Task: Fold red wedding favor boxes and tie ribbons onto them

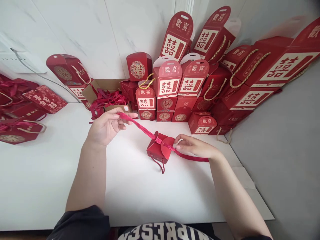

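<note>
A small red gift box (155, 149) stands on the white table (50, 173) in the middle. A red ribbon (145, 128) runs through its rounded top flaps. My left hand (106, 126) is raised to the left of the box and pinches one end of the ribbon between thumb and fingers. My right hand (193, 146) rests right beside the box and pinches the ribbon's other end, which trails back along my wrist. A thin red cord hangs from the front of the box.
Stacks of red gift boxes (172, 86) with rope handles fill the back and right. An open cardboard box of red ribbons (107, 98) sits behind my left hand. More red boxes and bags (22, 110) lie at the far left. A grey wall rises on the right.
</note>
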`<action>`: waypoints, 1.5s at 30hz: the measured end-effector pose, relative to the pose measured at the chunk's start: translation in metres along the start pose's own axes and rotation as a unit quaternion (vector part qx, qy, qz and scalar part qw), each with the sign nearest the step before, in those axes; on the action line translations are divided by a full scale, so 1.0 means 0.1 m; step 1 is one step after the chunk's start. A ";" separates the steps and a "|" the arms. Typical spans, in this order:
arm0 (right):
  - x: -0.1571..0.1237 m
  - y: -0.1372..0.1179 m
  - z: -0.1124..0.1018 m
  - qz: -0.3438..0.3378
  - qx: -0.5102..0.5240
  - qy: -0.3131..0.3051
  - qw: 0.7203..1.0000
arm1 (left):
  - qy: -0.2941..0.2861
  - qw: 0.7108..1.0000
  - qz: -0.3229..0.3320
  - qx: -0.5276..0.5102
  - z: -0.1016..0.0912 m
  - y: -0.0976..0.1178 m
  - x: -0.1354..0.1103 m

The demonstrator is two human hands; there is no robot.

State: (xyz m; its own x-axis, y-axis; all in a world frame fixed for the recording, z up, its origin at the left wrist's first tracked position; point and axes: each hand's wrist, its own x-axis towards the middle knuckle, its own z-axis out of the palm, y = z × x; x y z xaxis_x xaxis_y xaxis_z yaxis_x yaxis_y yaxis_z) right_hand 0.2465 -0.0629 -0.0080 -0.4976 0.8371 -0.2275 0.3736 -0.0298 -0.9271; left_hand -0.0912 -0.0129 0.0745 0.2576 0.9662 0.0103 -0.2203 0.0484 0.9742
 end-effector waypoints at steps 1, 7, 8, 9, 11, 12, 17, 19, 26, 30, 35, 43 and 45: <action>-0.02 0.06 0.02 -0.001 0.026 -0.011 1.000 | -0.006 1.000 0.000 -0.004 0.02 0.00 0.00; -0.12 0.28 0.02 -0.034 0.122 0.048 0.991 | -0.057 0.998 0.016 -0.006 0.15 0.03 -0.06; -0.15 0.30 0.00 -0.041 0.128 0.061 0.989 | -0.060 0.998 0.023 0.000 0.17 0.05 -0.08; -0.18 0.31 -0.02 -0.045 0.132 0.072 0.988 | -0.059 0.998 0.029 0.007 0.20 0.07 -0.11; -0.25 0.34 -0.05 -0.045 0.139 0.092 0.985 | -0.050 0.998 0.040 0.022 0.25 0.12 -0.15; -0.29 0.36 -0.07 -0.045 0.140 0.102 0.984 | -0.046 0.998 0.044 0.027 0.28 0.15 -0.17; -0.46 0.37 -0.17 -0.065 0.112 0.204 0.970 | -0.038 0.996 0.074 0.024 0.42 0.24 -0.18; -0.53 0.33 -0.26 -0.074 0.085 0.248 0.962 | -0.033 0.996 0.085 0.019 0.49 0.24 -0.17; -0.75 0.02 -0.63 -0.154 0.010 0.436 0.887 | 0.037 0.991 0.126 -0.001 0.75 0.24 -0.20; -0.71 -0.28 -0.68 -0.264 0.065 0.531 0.803 | 0.044 0.987 0.156 -0.016 0.88 0.25 -0.27; -0.48 -0.60 -0.45 -0.334 0.140 0.499 0.787 | -0.007 0.991 0.116 0.069 1.04 0.10 -0.27; -0.05 -0.69 0.18 -0.251 0.127 0.331 0.900 | 0.011 0.991 0.056 0.117 1.27 -0.24 -0.04; 0.00 -0.67 0.22 -0.239 0.114 0.316 0.911 | 0.006 0.990 0.069 0.123 1.30 -0.29 -0.01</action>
State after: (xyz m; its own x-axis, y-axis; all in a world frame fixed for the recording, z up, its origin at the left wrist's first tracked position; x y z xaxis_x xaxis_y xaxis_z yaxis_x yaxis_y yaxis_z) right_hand 0.2041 -0.0731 0.0474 0.0154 0.9298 0.3679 0.0254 0.3674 -0.9297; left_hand 0.0372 -0.0482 0.0759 0.2294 0.9625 0.1449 -0.0166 -0.1449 0.9893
